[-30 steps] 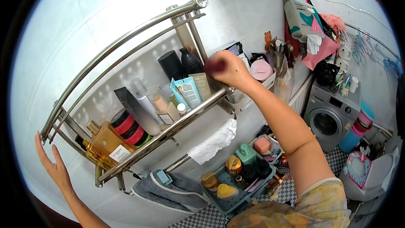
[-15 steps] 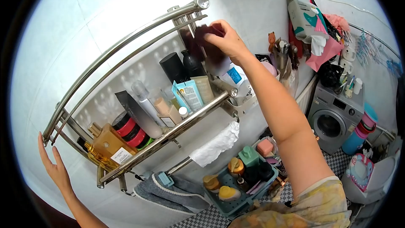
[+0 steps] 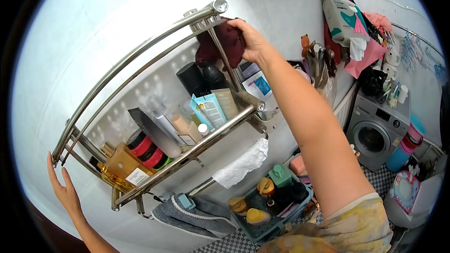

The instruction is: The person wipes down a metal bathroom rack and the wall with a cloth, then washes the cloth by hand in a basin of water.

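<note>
My right hand (image 3: 254, 42) is closed on a dark maroon cloth (image 3: 231, 41). The cloth lies against the right end bars of a metal wall rack (image 3: 129, 74), with part of it hanging inside. At the rack's left end, my left hand (image 3: 68, 196) has its fingers stretched out beside the bar end; whether they touch it I cannot tell. On the shelf stand a black bottle (image 3: 191, 78), a blue tube (image 3: 209, 110), a beige tube (image 3: 225, 103), a grey tube (image 3: 157, 133), stacked red-and-black jars (image 3: 147, 149) and an amber perfume bottle (image 3: 124, 163).
Under the rack hang white paper (image 3: 243, 163) and a grey towel (image 3: 192, 216). A teal basket (image 3: 258, 232) of bottles sits below. At right are a washing machine (image 3: 372, 133), a toilet (image 3: 417, 201) and a hanging tissue pack (image 3: 338, 18).
My right hand has moved slightly, and the cloth now spreads against the rack's end bars instead of hanging blurred beside them. My left hand stays by the left end.
</note>
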Motion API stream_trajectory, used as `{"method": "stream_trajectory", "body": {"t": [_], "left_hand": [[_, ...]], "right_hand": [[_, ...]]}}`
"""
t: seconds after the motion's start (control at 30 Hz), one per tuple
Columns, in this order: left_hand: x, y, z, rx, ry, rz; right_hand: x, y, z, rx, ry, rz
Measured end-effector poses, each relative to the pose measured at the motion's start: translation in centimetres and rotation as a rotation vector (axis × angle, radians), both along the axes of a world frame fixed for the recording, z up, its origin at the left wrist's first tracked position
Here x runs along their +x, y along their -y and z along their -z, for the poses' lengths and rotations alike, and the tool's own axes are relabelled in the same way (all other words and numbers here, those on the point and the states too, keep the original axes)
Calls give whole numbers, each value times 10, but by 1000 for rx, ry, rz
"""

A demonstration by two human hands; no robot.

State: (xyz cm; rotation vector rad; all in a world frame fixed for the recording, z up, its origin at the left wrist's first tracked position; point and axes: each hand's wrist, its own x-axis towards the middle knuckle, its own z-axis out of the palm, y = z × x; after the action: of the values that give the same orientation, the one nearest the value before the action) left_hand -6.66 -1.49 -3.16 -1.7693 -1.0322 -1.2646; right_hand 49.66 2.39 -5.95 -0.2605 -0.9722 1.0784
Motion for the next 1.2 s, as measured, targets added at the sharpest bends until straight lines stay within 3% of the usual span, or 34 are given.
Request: {"method": "stream_trajectory", "body": {"t": [0.23, 0.5, 0.7, 0.77, 0.83, 0.93, 1.03, 1.2], "left_hand": [[-3, 2, -4, -27, -25, -14], [-8, -1, -3, -26, -16, -33], [-9, 0, -4, -37, -27, -37], [-9, 1, -4, -44, -31, -26], [-8, 2, -4, -52, -32, -17], [-5, 3, -2, -48, -33, -18], [-4, 3, -2, -42, -16, -6], [-7, -2, -2, -27, -21, -4]], "right_hand": [[-9, -2, 19, -206, 332, -83], [2, 9, 50, -502, 744, 239], [1, 17, 47, -437, 420, 338], [4, 18, 40, -309, 172, 328], [1, 30, 31, -192, 129, 332], [-6, 48, 37, -118, 253, 553], [-3, 61, 53, 129, 664, 1089], [-12, 78, 61, 194, 1126, 958]]}}
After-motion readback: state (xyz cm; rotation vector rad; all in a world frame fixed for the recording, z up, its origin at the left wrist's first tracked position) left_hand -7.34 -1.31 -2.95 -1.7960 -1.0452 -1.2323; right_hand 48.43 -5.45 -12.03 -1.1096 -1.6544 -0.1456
